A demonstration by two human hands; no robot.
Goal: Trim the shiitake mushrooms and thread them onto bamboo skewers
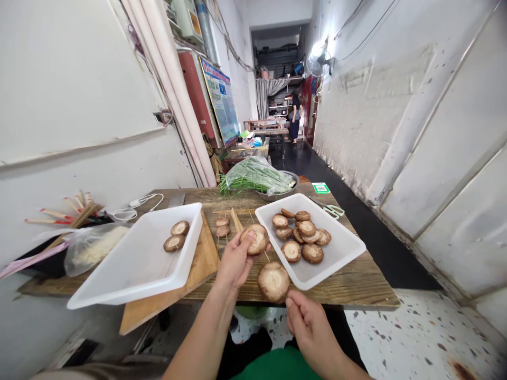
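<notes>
My left hand (237, 258) is closed around a brown shiitake mushroom cap (255, 239), its pale underside toward me. Lower right of it is a second shiitake cap (273, 282) on a thin wooden skewer (266, 256), which shows between the two caps. Whether the skewer enters the upper cap is hidden. My right hand (307, 316) pinches at the lower cap's near edge, where the skewer's other end would be; the fingers cover it. Beside them, a white tray (340, 253) holds several loose shiitake caps (307, 228).
The left white tray (130, 285) holds two skewered caps (174, 243) and rests partly on a wooden board (198, 272). More skewered mushrooms (222, 227) lie between the trays. Behind are bagged green stalks (257, 176) in a metal bowl (291, 184). A person (295, 119) stands far back.
</notes>
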